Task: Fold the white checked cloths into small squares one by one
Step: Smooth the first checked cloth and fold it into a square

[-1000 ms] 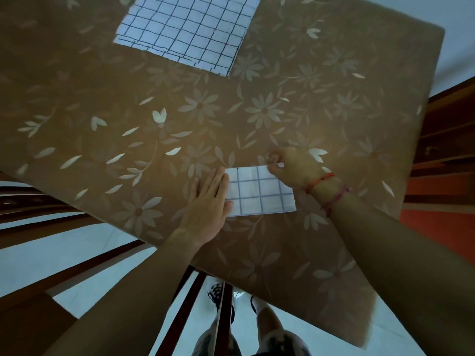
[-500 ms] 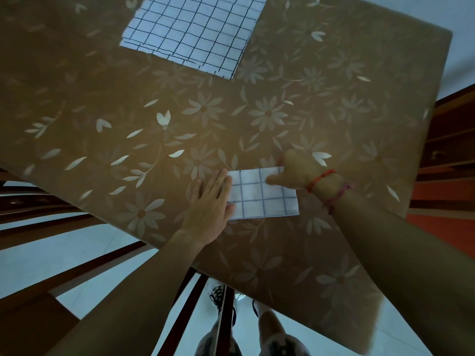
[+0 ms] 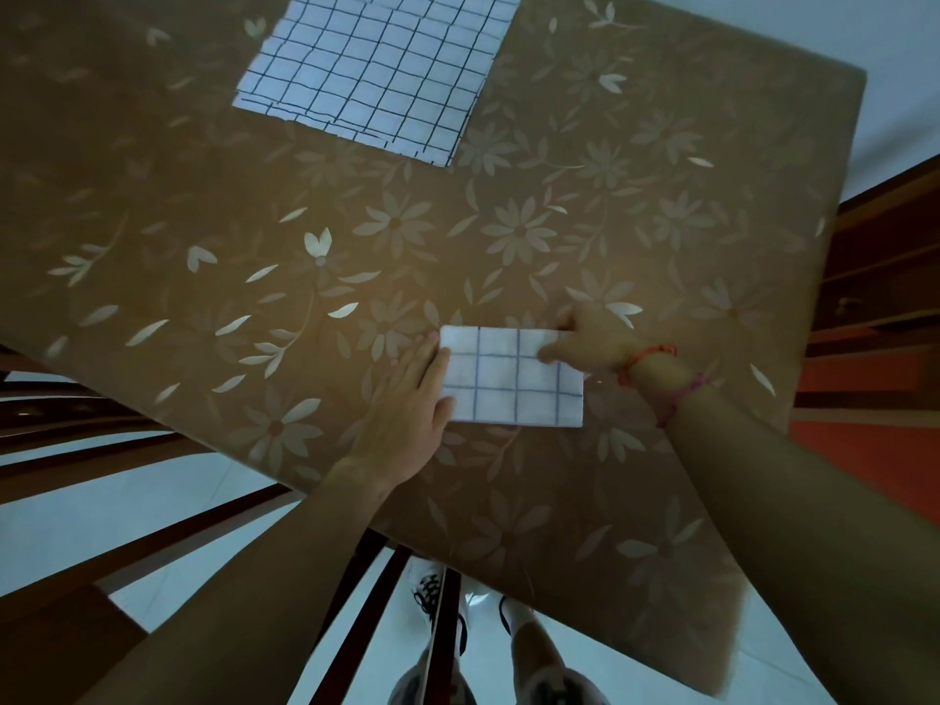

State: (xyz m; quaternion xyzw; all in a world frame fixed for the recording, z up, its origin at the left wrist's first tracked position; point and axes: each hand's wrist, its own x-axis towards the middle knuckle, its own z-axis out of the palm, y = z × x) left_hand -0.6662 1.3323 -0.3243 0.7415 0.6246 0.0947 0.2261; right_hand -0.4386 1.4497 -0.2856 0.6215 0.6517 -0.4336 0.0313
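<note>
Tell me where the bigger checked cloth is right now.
In the head view, the bigger checked cloth lies flat at the far side of the table, upper centre, well beyond the small folded cloth.

— What's on my feed, apart from the job?
— I see a brown tablecloth (image 3: 508,231) printed with pale flowers. Dark wooden chair slats (image 3: 76,429) sit below its near edge, with pale floor (image 3: 101,521) under them.
— And to the right?
— Dark wooden furniture (image 3: 885,277), with a red surface (image 3: 864,450) beneath it. I also see white sneakers (image 3: 428,591) on the floor.
</note>
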